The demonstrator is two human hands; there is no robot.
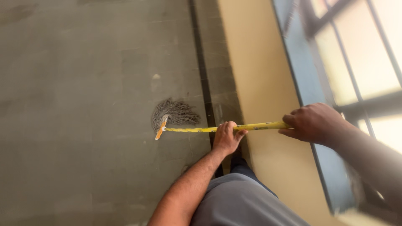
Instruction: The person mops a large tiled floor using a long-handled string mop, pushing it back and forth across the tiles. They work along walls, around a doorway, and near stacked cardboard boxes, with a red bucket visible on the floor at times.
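the left hand [226,138], near the centre of the frame, was wrapped around the long yellow mop handle [209,129], its fingers curled over the top and clamped on the pole. the right hand [312,122], right of centre, gripped the upper end of the same handle, fingers closed tight around it. the handle ran nearly level across the middle of the frame, from the right hand leftwards to an orange plastic clamp [160,130]. from that clamp a grey stringy cotton mop head [175,113] fanned out, lying flat on the grey stone-tiled floor [83,104] just left of centre. a dark strip [203,75] ran up the floor beside the mop head. further right stood a pale yellow wall [259,83], and in the upper right a barred window with a blue-grey frame [305,83]. the person's grey trouser leg [238,201] showed at the bottom.
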